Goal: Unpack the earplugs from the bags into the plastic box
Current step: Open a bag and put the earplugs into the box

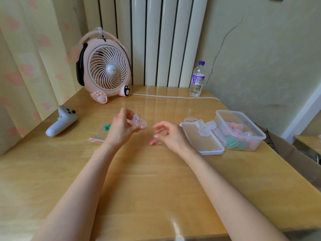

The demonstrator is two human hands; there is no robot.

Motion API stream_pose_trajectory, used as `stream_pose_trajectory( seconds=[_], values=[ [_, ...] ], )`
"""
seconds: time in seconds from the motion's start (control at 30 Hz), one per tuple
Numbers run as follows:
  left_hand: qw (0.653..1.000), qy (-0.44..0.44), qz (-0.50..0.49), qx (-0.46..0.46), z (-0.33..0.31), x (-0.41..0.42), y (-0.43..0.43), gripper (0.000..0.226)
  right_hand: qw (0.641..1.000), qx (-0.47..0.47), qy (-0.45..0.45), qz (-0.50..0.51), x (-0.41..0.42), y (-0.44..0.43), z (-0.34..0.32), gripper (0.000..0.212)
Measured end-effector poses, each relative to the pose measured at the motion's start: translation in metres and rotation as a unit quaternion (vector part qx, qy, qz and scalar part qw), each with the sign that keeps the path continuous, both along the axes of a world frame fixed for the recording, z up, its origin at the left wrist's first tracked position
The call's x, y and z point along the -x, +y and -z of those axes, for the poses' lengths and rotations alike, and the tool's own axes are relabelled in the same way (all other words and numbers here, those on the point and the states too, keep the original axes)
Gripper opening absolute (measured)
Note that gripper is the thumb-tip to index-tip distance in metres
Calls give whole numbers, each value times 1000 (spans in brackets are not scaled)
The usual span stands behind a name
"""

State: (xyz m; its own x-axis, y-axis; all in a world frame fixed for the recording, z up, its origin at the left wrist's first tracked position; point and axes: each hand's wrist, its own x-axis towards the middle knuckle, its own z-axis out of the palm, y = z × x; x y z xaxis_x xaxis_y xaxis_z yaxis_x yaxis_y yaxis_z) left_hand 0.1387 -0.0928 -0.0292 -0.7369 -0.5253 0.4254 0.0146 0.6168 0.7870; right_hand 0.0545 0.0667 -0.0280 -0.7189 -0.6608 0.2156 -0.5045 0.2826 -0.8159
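My left hand holds a small clear plastic case open above the table's middle. My right hand hovers just right of it, fingers curled and apart, holding nothing that I can make out. A pink earplug lies on the table under that hand. Green earplugs lie in a clear bag behind my left hand. The clear plastic box at the right holds several small cases with orange, pink and green earplugs. Its lid lies beside it with two small clear cases on top.
A pink desk fan stands at the back left, its white cable running right. A water bottle stands at the back. A white controller lies at the left. A bag strip with red edge lies near my left wrist.
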Motion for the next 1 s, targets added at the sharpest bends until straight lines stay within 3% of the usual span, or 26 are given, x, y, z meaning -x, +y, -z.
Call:
stream_pose_trajectory(
  seconds=[0.1,0.17,0.33,0.43,0.53,0.77,0.87,1.0],
  values=[
    [999,-36,-18,-10,3,-3,-13,41,954,-205,212,-50,0,-11,2,22],
    [998,-65,-24,2,6,-5,-18,34,925,-269,263,-62,2,-18,1,20],
    [995,-101,-7,20,12,-9,-25,26,945,-235,228,-27,6,-25,0,4],
    [992,-118,35,-3,13,-11,-27,33,985,-113,130,14,7,-29,-1,2],
    [989,-125,69,-19,14,-12,-26,34,997,-38,69,5,4,-43,-3,5],
    [988,-127,76,-45,15,-14,-31,30,987,-121,100,-38,3,-69,1,13],
    [987,-131,76,-59,14,-16,-35,36,995,-55,63,49,16,-78,-3,10],
    [989,-133,54,-31,14,-15,-37,32,972,-181,94,116,33,-94,3,21]
  ],
)
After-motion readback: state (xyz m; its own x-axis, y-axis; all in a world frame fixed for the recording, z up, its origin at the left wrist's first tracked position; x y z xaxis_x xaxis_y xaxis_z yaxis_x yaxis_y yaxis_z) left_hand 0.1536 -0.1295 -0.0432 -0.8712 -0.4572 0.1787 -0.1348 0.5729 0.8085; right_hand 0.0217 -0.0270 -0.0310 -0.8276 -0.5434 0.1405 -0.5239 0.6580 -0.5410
